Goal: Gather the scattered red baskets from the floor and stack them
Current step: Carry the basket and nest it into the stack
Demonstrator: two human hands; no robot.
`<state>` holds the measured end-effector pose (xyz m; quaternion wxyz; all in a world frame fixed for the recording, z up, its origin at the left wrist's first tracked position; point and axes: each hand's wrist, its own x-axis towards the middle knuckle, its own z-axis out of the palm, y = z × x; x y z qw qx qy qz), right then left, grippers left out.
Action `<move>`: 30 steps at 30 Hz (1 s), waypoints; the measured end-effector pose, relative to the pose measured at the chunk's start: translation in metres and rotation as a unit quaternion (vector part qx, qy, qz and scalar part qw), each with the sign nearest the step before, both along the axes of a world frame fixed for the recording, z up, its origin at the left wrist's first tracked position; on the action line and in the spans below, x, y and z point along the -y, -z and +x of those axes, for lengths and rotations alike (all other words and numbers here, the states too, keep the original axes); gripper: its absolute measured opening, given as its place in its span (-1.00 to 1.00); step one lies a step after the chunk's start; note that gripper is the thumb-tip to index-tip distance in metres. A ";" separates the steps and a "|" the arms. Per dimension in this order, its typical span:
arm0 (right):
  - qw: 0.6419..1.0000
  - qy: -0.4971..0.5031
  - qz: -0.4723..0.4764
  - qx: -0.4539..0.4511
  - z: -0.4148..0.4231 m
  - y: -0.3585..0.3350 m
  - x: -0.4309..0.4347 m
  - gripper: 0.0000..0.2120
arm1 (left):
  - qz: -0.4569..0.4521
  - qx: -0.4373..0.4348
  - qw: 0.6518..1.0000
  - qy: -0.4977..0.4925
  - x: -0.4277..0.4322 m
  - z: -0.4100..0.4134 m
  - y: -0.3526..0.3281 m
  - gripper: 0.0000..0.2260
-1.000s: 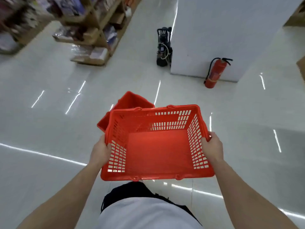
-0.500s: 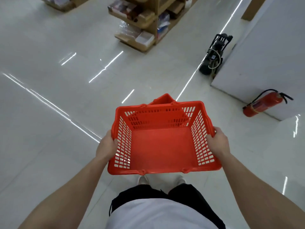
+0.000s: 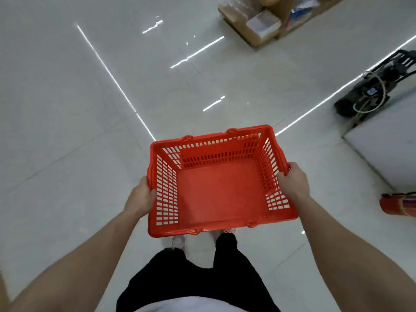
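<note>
An empty red basket (image 3: 220, 190) with slotted sides hangs level in front of my waist, above my feet. My left hand (image 3: 140, 197) grips its left rim and my right hand (image 3: 292, 182) grips its right rim. The second red basket that lay on the floor beyond it a second ago is hidden or out of view; no other basket shows now.
A glossy white tile floor (image 3: 90, 109) stretches to the left and ahead. A wooden shelf unit (image 3: 258, 25) with packaged goods stands at the top right. A black machine (image 3: 371, 91) sits beside a white pillar (image 3: 387, 143), with a red fire extinguisher (image 3: 398, 206) at the right edge.
My view has swung to the left while both hands kept hold of the basket. The shelf, machine and extinguisher slid to the right, and the floor basket behind mine went out of sight.
</note>
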<state>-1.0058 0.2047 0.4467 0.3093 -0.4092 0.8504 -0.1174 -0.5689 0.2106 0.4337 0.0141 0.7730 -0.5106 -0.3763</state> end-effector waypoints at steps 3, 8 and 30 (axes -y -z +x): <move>1.000 -0.009 -0.003 0.003 -0.019 0.024 0.033 -0.63 | 0.021 -0.007 0.999 -0.040 0.010 -0.025 0.018 -0.60; 1.000 0.001 0.006 0.022 -0.044 0.068 0.062 -0.60 | 0.022 -0.015 0.996 -0.081 0.028 -0.058 0.051 -0.60; 0.979 -0.111 0.171 0.014 -0.028 0.075 0.042 -0.47 | 0.122 0.030 0.988 0.090 0.079 -0.122 0.033 -0.59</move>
